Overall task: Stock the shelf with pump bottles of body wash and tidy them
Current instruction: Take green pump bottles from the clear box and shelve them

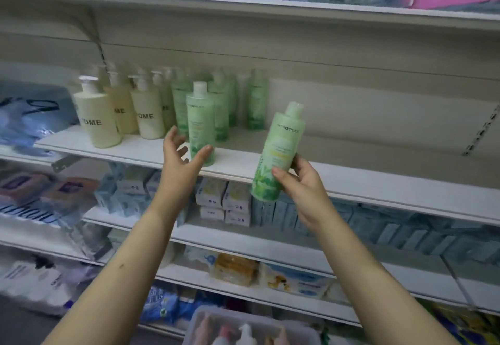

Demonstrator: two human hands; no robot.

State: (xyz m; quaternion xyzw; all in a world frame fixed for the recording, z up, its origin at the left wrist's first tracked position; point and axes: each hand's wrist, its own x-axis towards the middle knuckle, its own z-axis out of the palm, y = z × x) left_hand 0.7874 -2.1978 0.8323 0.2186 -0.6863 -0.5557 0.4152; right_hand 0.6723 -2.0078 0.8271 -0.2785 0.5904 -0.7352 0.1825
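Left arm (130,250): bare, reaching up and forward from the lower left; elbow out of frame.
Left hand (180,155): fingers straight and spread, thumb splayed wide to the right; grips nothing.
Right arm (373,258): bare, rising from the lower right.
Right hand (300,179): holds the lower half of a pale green plastic bottle with a green cap (278,152), thumb on the front, fingers curled behind; bottle tilted, cap up-right.
Spacing: hands apart, left slightly higher.
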